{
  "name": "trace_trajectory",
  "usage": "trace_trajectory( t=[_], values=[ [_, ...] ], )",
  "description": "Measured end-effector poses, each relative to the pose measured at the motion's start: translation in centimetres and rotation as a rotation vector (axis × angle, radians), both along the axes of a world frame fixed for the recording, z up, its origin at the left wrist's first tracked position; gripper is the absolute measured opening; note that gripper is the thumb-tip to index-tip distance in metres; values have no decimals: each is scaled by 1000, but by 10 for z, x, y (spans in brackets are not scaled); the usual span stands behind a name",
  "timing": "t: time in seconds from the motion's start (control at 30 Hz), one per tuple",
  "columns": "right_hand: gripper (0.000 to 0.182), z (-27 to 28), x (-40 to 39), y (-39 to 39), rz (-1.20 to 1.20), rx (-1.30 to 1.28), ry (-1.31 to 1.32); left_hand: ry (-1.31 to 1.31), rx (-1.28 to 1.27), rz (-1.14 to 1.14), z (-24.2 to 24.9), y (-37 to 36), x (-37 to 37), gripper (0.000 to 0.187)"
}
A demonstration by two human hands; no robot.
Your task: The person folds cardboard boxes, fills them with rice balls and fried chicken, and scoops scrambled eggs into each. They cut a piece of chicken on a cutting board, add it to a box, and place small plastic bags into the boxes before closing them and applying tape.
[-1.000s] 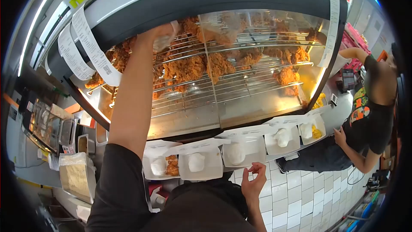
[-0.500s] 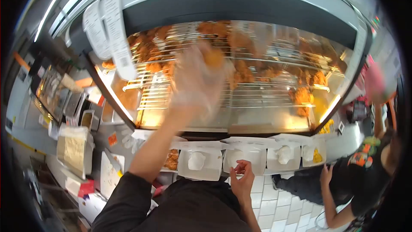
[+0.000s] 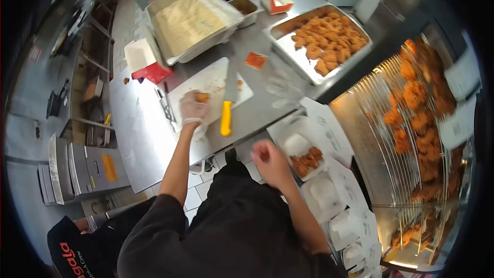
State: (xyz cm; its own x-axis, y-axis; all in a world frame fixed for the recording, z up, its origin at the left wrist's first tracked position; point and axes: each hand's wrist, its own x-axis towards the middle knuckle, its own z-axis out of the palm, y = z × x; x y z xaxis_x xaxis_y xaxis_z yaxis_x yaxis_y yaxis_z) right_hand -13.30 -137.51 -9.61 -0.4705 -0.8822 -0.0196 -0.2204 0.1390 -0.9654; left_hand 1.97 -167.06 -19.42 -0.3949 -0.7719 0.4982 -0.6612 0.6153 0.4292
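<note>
My left hand [image 3: 194, 108], in a clear plastic glove, holds a small piece of fried chicken [image 3: 203, 97] over the white cutting board [image 3: 213, 80]. Crumbs lie on the board. A knife with a yellow handle [image 3: 226, 118] rests across the board's right part, its blade pointing away from me. My bare right hand [image 3: 270, 158] hovers beyond the counter's front edge, left of an open box with rice and chicken [image 3: 307, 162]. Its fingers are curled and blurred, and whether anything is in them is hidden.
A tub of flour [image 3: 190, 18] stands at the back left, a tray of fried pieces [image 3: 329, 41] at the back right. The heated display case [image 3: 411, 123] and more open boxes [image 3: 321, 195] are on the right. A co-worker's dark clothing [image 3: 72, 247] shows at lower left.
The view has swung left from the display case to the counter with the cutting board. My left hand has come out of the case with the chicken piece and is now above the board.
</note>
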Motion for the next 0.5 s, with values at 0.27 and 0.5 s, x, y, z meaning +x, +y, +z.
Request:
trace_trajectory(
  t=[0.27, 0.5],
  values=[
    [49, -109, 43, -194, -102, 384, 508, -116, 423, 65, -1, 2, 19, 55],
    [38, -35, 34, -139, -133, 433, 343, 647, 777, -140, -28, -21, 12, 30]
  ],
)
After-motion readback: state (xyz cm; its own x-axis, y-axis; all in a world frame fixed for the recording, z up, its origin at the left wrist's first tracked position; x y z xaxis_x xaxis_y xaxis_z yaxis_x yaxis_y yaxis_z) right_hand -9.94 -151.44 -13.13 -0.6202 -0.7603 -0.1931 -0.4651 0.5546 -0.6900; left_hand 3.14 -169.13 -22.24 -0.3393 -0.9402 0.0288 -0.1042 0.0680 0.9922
